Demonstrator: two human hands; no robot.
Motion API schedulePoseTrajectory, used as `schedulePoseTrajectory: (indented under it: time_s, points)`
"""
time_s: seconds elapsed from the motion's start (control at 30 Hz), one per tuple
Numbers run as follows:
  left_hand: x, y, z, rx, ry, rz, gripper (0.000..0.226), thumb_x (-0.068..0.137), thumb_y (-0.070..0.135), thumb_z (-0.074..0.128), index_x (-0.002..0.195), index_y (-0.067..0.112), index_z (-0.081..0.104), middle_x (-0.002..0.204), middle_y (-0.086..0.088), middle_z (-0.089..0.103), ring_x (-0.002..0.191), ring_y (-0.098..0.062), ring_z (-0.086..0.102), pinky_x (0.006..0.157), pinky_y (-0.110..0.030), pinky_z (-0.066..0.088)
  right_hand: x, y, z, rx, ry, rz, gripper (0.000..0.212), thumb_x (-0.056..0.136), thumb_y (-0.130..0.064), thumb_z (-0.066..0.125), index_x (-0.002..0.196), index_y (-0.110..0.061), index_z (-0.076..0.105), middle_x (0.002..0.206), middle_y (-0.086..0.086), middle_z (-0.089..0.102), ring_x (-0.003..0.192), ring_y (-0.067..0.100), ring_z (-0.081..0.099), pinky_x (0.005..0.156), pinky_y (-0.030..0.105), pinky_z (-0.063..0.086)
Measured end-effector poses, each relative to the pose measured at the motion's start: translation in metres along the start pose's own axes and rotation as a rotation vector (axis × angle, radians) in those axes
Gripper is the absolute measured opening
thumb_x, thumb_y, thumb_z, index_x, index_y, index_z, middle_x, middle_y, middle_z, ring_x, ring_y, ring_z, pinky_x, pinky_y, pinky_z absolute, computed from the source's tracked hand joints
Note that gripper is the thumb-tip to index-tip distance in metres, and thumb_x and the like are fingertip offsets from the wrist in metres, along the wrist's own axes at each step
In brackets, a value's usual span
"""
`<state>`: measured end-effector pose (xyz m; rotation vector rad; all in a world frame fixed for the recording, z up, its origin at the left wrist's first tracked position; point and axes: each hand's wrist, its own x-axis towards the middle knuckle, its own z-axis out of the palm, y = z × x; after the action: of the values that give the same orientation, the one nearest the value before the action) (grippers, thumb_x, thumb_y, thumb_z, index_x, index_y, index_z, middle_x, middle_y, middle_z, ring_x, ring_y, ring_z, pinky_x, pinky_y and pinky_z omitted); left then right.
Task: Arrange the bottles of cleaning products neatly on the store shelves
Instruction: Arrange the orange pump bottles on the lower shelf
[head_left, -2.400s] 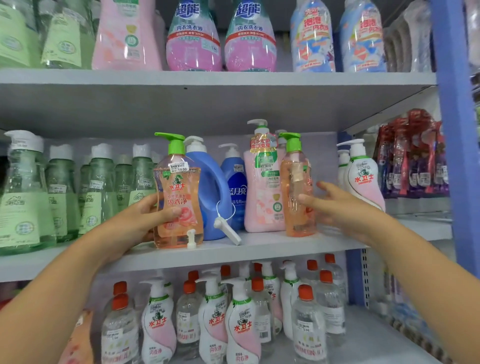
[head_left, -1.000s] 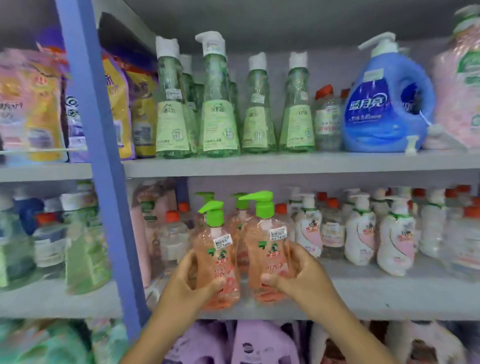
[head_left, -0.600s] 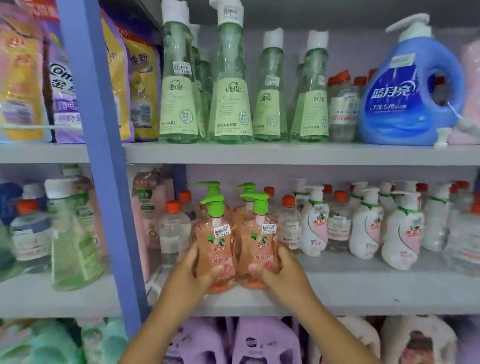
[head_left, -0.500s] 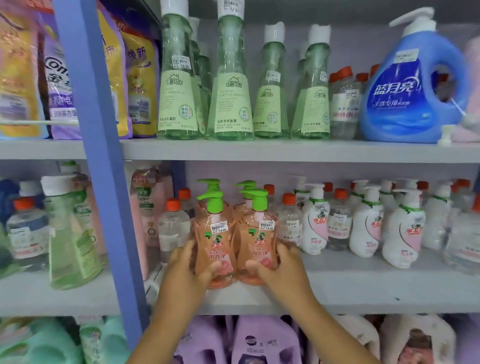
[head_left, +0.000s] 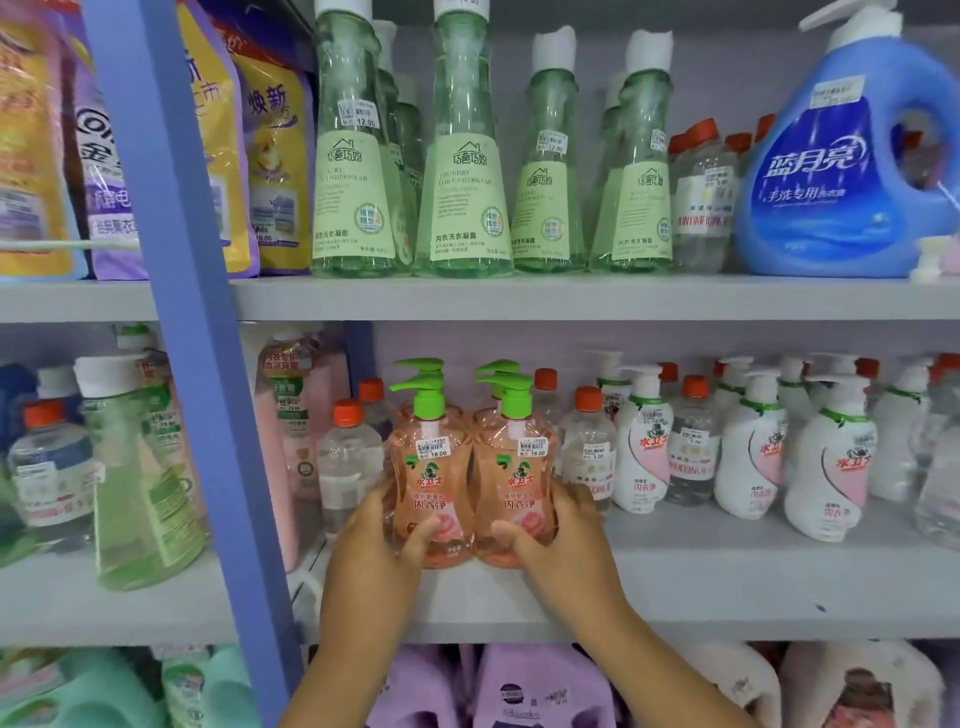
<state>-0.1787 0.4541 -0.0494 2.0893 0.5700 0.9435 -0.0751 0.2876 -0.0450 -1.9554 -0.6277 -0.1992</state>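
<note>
Two peach pump bottles with green pump heads stand side by side on the grey middle shelf (head_left: 701, 582). My left hand (head_left: 382, 540) wraps around the left peach bottle (head_left: 431, 483). My right hand (head_left: 550, 540) wraps around the right peach bottle (head_left: 519, 483). The two bottles touch each other and their bases rest on the shelf. Two more green pump heads (head_left: 498, 370) show right behind them.
Clear bottles with orange caps (head_left: 349, 462) and white pump bottles (head_left: 641, 447) flank the pair. A blue upright post (head_left: 192, 338) stands to the left. Above are tall green bottles (head_left: 460, 156) and a blue jug (head_left: 841, 156). Purple jugs (head_left: 540, 686) fill the shelf below.
I took the two peach bottles off the upper shelf and brought them down. Over the last second both hands pushed them back onto the middle shelf, in front of matching bottles.
</note>
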Motion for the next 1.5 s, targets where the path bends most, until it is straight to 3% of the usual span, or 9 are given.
schedulePoseTrajectory:
  time_s: [0.23,0.37,0.47,0.6,0.77,0.87,0.97,1.37,1.5]
  points:
    - [0.029,0.08,-0.046,-0.342,0.158,0.089,0.041,0.092,0.038,0.068,0.128,0.023,0.055,0.117,0.013,0.063,0.11,-0.007,0.062,0.095,-0.025,0.048,0.038,-0.06,-0.061,0.206,0.135,-0.094,0.038,0.096,-0.044,0.062,0.133,-0.033,0.056,0.121,-0.02,0.061,0.107,-0.002,0.058,0.092,0.02,0.048]
    - [0.087,0.108,-0.054,-0.502,0.038,-0.176,0.026,0.1,0.041,0.057,0.123,0.031,0.063,0.099,0.017,0.071,0.094,-0.015,0.067,0.09,-0.036,0.053,0.097,-0.095,-0.081,0.252,-0.059,-0.019,0.018,0.1,-0.02,0.06,0.111,-0.031,0.069,0.119,-0.01,0.071,0.084,0.01,0.063,0.081,0.024,0.05]
    - [0.123,0.11,-0.049,-0.499,-0.085,-0.271,0.022,0.096,0.037,0.063,0.115,0.026,0.069,0.115,0.0,0.073,0.09,-0.018,0.071,0.089,-0.046,0.057,0.127,-0.091,-0.075,0.083,-0.252,-0.062,0.027,0.099,-0.024,0.064,0.125,-0.023,0.069,0.123,-0.009,0.069,0.106,0.009,0.066,0.091,0.02,0.049]
    - [0.144,0.118,-0.044,-0.475,-0.317,-0.34,0.008,0.092,0.024,0.067,0.096,0.018,0.065,0.094,-0.006,0.064,0.066,-0.013,0.062,0.055,-0.024,0.049,0.148,-0.082,-0.068,0.277,-0.451,0.039,0.02,0.096,-0.019,0.068,0.115,-0.022,0.072,0.118,0.0,0.075,0.108,0.013,0.071,0.09,0.023,0.056]
    - [0.157,0.123,-0.046,-0.203,-0.428,-0.296,0.013,0.102,0.015,0.057,0.09,0.016,0.064,0.088,-0.003,0.063,0.075,-0.017,0.057,0.064,-0.028,0.047,0.157,-0.079,-0.063,0.153,-0.361,0.008,0.013,0.092,-0.014,0.073,0.102,-0.023,0.075,0.103,-0.004,0.077,0.102,0.014,0.072,0.089,0.023,0.055]
    - [0.16,0.121,-0.047,-0.045,-0.404,-0.238,0.022,0.095,0.025,0.07,0.113,0.012,0.072,0.112,-0.008,0.072,0.103,-0.026,0.067,0.088,-0.037,0.056,0.154,-0.084,-0.063,0.102,-0.272,-0.009,0.015,0.089,-0.014,0.076,0.104,-0.012,0.076,0.092,-0.004,0.075,0.087,0.011,0.07,0.069,0.01,0.052]
    - [0.16,0.121,-0.047,-0.011,-0.398,-0.194,0.023,0.093,0.024,0.073,0.113,0.012,0.073,0.114,-0.003,0.07,0.102,-0.022,0.063,0.084,-0.03,0.05,0.154,-0.084,-0.065,0.1,-0.245,0.009,0.016,0.09,-0.011,0.075,0.105,-0.008,0.075,0.088,-0.003,0.073,0.075,0.004,0.066,0.054,0.006,0.047]
    - [0.154,0.117,-0.042,-0.29,-0.26,-0.199,0.022,0.094,0.022,0.071,0.114,0.012,0.072,0.098,0.0,0.073,0.078,-0.007,0.063,0.065,-0.023,0.052,0.142,-0.083,-0.07,0.131,-0.228,0.066,0.033,0.091,-0.031,0.074,0.12,-0.015,0.071,0.115,0.002,0.075,0.107,0.021,0.071,0.095,0.034,0.057]
    - [0.096,0.096,-0.05,-0.466,0.183,-0.137,0.011,0.099,0.03,0.062,0.108,0.024,0.065,0.089,0.016,0.067,0.073,0.004,0.062,0.059,-0.009,0.049,0.073,-0.073,-0.075,0.102,0.05,0.027,0.04,0.089,-0.044,0.073,0.124,-0.029,0.062,0.119,-0.012,0.068,0.109,0.011,0.065,0.091,0.027,0.05]
